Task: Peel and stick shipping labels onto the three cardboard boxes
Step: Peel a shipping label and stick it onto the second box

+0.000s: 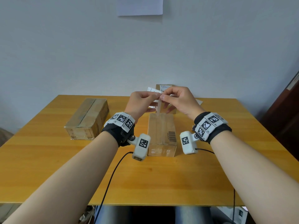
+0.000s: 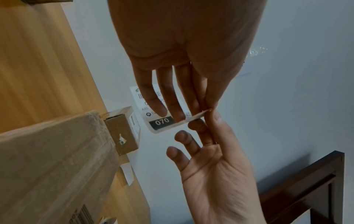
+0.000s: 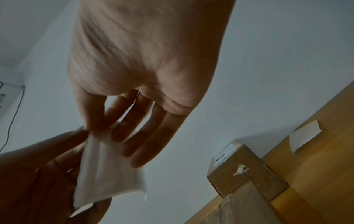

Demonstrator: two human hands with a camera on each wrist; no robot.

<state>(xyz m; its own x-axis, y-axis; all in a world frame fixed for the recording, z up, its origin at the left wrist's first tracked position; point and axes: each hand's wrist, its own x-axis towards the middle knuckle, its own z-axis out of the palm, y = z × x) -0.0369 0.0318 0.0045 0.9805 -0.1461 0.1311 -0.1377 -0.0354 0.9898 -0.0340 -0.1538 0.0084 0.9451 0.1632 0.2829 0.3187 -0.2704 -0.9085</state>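
Observation:
Both hands are raised over the middle cardboard box [image 1: 161, 131], which lies lengthwise with a barcode on its right side. My left hand [image 1: 157, 94] pinches a white shipping label [image 2: 162, 121] printed "070"; its blank back [image 3: 107, 174] faces the right wrist camera. At the same corner my right hand [image 1: 163, 97] pinches a pale backing strip [image 1: 159, 107], and the strip hangs down toward the box. A second taped box [image 1: 88, 118] sits at the left. At the table's back edge stands a small box [image 1: 165, 87] with a label on its top.
The wooden table [image 1: 48, 159] stands against a pale wall. A loose piece of white backing paper [image 3: 304, 137] lies near the small box [image 3: 245, 171]. Dark wooden furniture [image 1: 284, 110] stands at the right. Black cables run from both wrists over the table's front edge.

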